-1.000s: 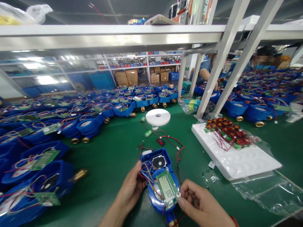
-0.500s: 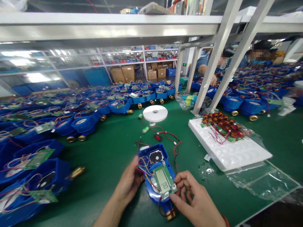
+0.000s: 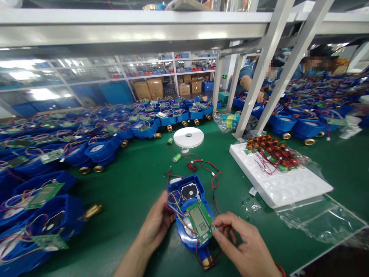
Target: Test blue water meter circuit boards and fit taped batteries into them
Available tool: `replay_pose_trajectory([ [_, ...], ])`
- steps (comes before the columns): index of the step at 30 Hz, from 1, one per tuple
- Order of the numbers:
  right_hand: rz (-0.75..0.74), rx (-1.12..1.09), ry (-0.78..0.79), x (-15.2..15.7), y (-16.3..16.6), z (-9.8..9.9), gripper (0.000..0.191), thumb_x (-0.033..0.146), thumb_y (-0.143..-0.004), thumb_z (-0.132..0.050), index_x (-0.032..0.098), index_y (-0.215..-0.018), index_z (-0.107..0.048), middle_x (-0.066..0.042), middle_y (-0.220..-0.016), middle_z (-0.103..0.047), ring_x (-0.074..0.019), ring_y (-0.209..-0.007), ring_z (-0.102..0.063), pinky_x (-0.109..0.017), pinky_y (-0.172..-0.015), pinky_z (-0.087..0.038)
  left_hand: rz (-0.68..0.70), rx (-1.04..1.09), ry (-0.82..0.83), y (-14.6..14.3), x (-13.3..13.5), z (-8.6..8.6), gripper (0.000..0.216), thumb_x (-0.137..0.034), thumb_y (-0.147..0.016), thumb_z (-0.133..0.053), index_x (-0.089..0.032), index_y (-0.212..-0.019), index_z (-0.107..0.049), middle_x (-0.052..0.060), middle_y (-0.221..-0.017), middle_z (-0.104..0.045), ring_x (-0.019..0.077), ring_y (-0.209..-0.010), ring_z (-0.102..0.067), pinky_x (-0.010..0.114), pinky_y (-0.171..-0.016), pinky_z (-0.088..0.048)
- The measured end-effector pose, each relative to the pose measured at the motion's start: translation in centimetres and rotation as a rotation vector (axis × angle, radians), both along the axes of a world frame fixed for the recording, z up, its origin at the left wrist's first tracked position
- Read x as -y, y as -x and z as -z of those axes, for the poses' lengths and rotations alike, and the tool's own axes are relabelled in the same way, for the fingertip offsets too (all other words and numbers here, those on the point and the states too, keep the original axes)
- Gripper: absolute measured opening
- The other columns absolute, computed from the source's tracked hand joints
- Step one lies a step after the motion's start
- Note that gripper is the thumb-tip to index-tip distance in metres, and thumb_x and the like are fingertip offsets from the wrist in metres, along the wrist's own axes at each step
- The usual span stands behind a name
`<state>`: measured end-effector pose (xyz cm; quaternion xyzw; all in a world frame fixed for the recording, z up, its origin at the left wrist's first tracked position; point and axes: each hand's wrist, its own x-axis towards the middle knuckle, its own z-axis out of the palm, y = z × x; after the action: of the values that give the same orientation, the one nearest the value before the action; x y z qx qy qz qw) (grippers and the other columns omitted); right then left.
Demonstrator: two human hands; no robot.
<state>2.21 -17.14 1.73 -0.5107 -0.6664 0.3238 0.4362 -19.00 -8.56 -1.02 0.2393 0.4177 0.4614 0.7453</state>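
A blue water meter [image 3: 184, 238] with a brass threaded end [image 3: 206, 263] lies before me on the green bench, its top uncovered. My left hand [image 3: 158, 223] grips its left side, fingertips partly hidden behind the housing. Over the meter sits a green circuit board [image 3: 205, 207] with an LCD [image 3: 199, 220] that shows digits. Thin coloured wires [image 3: 176, 204] run from the board into the housing. My right hand [image 3: 240, 236] pinches the board's right edge between thumb and forefinger; a small shiny bit shows at those fingertips.
Beyond the meter lie a white reel [image 3: 188, 137], a green battery [image 3: 177, 157] and a small red-display device [image 3: 191, 166] with red leads. At right is a white foam tray [image 3: 273, 188] of wired parts. Blue meters [image 3: 100, 150] crowd the left. Metal posts [image 3: 255, 73] rise ahead; co-workers [image 3: 248, 79] sit beyond.
My right thumb and forefinger have closed together at the board's right edge. The board has shifted very slightly; my left hand keeps its hold on the meter.
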Motion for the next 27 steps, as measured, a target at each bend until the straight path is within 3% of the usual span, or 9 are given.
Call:
replay_pose_trajectory([
  [10, 0.034, 0.046, -0.136, 0.2, 1.0, -0.9, 0.009, 0.017, -0.085, -0.054, 0.023, -0.090, -0.059, 0.001, -0.075, -0.062, -0.0110, -0.063, -0.059, -0.018, -0.058, -0.049, 0.016, -0.024, 0.011, 0.0, -0.2, -0.2, 0.030, -0.042, -0.084, -0.058, -0.016, -0.098, -0.060, 0.007, -0.091, -0.070, 0.0200, -0.085, -0.065, 0.036, -0.084, -0.052],
  [15, 0.118, -0.103, -0.006, 0.6, 2.5, -0.6, 0.006, 0.024, -0.082, -0.058, 0.022, -0.088, -0.059, 0.001, -0.073, -0.059, -0.0095, -0.060, -0.058, -0.015, -0.054, -0.049, 0.033, -0.053, 0.001, 0.0, 0.0, -0.1, 0.031, -0.044, -0.085, -0.055, -0.017, -0.100, -0.058, 0.006, -0.092, -0.069, 0.0194, -0.086, -0.065, 0.036, -0.085, -0.050],
  [20, 0.143, -0.168, 0.102, 0.6, 3.0, -0.6, 0.015, 0.034, -0.084, -0.056, 0.020, -0.083, -0.060, -0.001, -0.070, -0.059, -0.0114, -0.060, -0.059, -0.018, -0.055, -0.049, 0.067, -0.185, -0.041, -0.2, -0.1, -0.2, 0.044, -0.052, -0.085, -0.049, -0.015, -0.108, -0.056, 0.011, -0.099, -0.066, 0.0259, -0.092, -0.062, 0.041, -0.081, -0.050],
  [24, 0.139, -0.169, 0.123, 0.6, 2.9, -0.4, 0.022, 0.041, -0.084, -0.056, 0.019, -0.082, -0.061, -0.003, -0.068, -0.060, -0.0128, -0.059, -0.059, -0.019, -0.054, -0.049, -0.133, -0.521, -0.234, 0.5, 0.3, -1.4, 0.044, -0.055, -0.082, -0.051, -0.023, -0.113, -0.053, 0.008, -0.119, -0.055, 0.0282, -0.114, -0.048, 0.041, -0.099, -0.036],
  [27, 0.137, -0.190, 0.165, 0.6, 2.8, 0.2, 0.029, 0.047, -0.082, -0.057, 0.019, -0.079, -0.061, -0.003, -0.065, -0.059, -0.0125, -0.055, -0.057, -0.018, -0.050, -0.048, -0.282, -0.850, -0.606, 1.0, 1.2, -3.1, 0.033, -0.041, -0.085, -0.052, -0.029, -0.116, -0.051, 0.003, -0.127, -0.048, 0.0240, -0.122, -0.039, 0.032, -0.105, -0.024],
])
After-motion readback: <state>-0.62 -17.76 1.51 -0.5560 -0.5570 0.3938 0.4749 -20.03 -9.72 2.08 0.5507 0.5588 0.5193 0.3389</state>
